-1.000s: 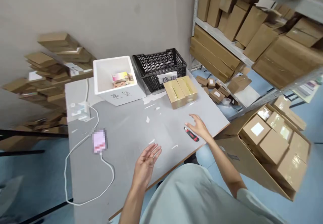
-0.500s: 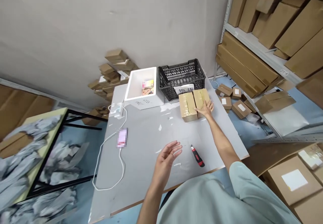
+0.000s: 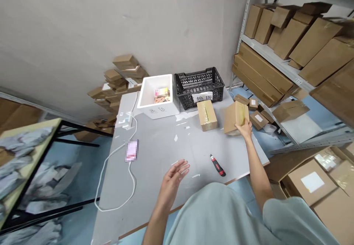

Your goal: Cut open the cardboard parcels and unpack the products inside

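At the right edge of the grey table [image 3: 155, 149], my right hand [image 3: 245, 129] grips a taped cardboard box [image 3: 231, 118], which is tilted. A second taped cardboard box [image 3: 207, 116] stands to its left, apart from it, in front of the black plastic crate [image 3: 199, 86]. My left hand [image 3: 174, 175] hangs over the front of the table with fingers apart, holding nothing. Between the hands lies a red and black utility knife [image 3: 218, 165].
A white foam box [image 3: 159, 108] holding small colourful packets stands beside the crate. A phone [image 3: 132, 150] on a white cable lies at left. Shelves of cartons [image 3: 279, 62] rise at right, above an open carton [image 3: 309, 186]. A rack with grey bags [image 3: 24, 142] stands at left.
My right hand has taken hold of the right-hand box, shifted it right, away from the other box, and tilted it. My left hand has moved slightly left, still open.
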`<state>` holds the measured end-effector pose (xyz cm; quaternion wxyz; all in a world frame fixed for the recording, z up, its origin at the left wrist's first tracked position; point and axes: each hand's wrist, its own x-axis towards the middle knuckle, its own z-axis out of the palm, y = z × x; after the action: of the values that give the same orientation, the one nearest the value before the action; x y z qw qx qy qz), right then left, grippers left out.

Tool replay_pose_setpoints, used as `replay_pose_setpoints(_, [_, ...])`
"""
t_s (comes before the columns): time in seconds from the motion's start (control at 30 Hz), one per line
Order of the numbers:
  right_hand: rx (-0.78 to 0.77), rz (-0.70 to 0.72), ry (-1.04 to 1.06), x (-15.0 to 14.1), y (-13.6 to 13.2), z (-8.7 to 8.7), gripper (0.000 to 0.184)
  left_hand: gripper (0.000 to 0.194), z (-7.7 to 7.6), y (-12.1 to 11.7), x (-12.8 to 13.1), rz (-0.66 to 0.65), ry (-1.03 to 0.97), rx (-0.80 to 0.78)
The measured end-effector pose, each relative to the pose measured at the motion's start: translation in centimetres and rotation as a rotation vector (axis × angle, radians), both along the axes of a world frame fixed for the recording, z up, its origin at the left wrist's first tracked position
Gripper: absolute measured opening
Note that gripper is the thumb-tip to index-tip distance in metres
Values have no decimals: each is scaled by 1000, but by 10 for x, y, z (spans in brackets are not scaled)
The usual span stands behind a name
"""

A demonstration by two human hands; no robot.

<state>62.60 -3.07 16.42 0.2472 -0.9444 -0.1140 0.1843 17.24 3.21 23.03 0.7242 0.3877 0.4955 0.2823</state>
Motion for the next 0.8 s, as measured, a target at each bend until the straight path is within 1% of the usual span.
replay_pose_setpoints(0.07, [-34,8,-39,-48,-46,8,106,60,-11,11,-21,28,-23,9])
replay_pose_setpoints(0.13, [-82,88,-73,-99,-82,16,106,63,-24,22,-42,50,-41,14])
replay_pose_setpoints(0.2, [-91,250,-99,-151,-102,24,103,66,-40,35,-62,62,-40,25])
replay_pose_setpoints(0.23, [-80,361,-109,-176,-104,28,103,68,-48,42,-72,65,-27,36])
replay_pose_setpoints(0.3, [-42,621,-129,-224,-97,30,107,72,-66,56,-90,67,26,69])
replay_pose_setpoints(0.37, [-9,909,-151,-269,-78,26,118,73,-84,69,-109,85,123,87])
replay_pose_setpoints(0.4, [6,1069,-162,-289,-66,22,122,71,-93,74,-119,101,171,89])
replay_pose_setpoints(0.47, [26,1386,-153,-324,-40,8,118,68,-110,78,-143,66,223,77])
replay_pose_setpoints(0.5, [25,1511,-136,-338,-28,0,114,67,-118,77,-156,42,229,75])
replay_pose_setpoints(0.53, [11,1599,-116,-350,-16,-8,111,65,-126,74,-168,24,240,80])
replay_pose_setpoints(0.6, [-47,1699,-72,-368,2,-23,112,62,-140,64,-192,-2,257,83])
replay_pose_setpoints(0.67, [-106,1727,-51,-378,13,-33,113,60,-155,53,-212,-20,264,68])
replay_pose_setpoints(0.73, [-142,1696,-54,-380,14,-39,113,61,-170,42,-228,-27,254,44])
replay_pose_setpoints(0.8, [-155,1584,-70,-377,6,-42,116,61,-186,34,-240,-13,248,43])
